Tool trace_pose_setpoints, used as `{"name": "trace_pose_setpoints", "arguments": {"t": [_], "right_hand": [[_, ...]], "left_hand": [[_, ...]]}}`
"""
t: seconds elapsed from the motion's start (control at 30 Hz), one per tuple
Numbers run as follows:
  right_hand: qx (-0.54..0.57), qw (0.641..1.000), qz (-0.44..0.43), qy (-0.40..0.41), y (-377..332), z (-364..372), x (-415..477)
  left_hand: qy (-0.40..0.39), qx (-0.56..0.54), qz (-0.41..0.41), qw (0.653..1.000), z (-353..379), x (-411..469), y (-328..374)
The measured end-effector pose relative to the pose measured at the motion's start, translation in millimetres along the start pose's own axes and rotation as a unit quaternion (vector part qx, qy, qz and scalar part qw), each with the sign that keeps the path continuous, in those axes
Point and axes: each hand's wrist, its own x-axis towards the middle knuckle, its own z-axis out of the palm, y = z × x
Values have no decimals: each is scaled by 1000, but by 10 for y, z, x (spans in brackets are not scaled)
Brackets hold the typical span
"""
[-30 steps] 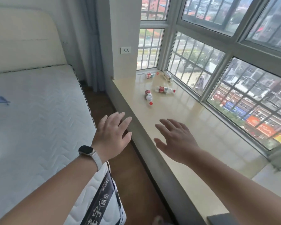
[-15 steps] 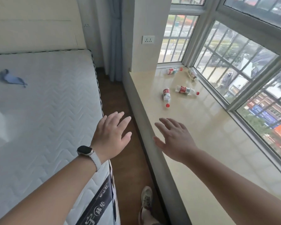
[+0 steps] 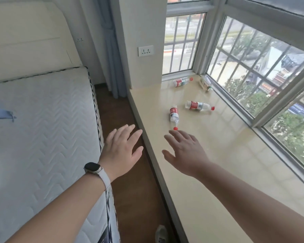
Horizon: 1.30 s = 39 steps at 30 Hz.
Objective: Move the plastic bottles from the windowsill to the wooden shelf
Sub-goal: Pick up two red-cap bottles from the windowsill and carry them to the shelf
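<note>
Right hand (image 3: 186, 151) and left hand (image 3: 121, 149) spread, empty; four bottles (image 3: 173, 114) lie on the windowsill (image 3: 218, 155).

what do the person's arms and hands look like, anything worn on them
Both forearms are bare, with no sleeves in view. The left hand has a smartwatch at the wrist, with a dark rounded-rectangle face in a light case on a white band. The right hand wears nothing visible: no watch, ring or glove.
</note>
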Motion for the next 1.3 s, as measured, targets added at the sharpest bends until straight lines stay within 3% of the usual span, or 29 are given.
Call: {"name": "trace_pose_setpoints", "arguments": {"t": [0.53, 1.03, 1.3], "right_hand": [[-14, 1000, -19, 10, 255, -85, 1065], [-37, 996, 79, -22, -40, 94, 2981], [-61, 992, 100, -38, -166, 203, 3683]], "left_hand": [[4, 19, -31, 999, 58, 741, -659], [-14, -41, 45, 998, 676, 2277, -2392], [-29, -75, 40, 996, 1026, 2800, -3095]]}}
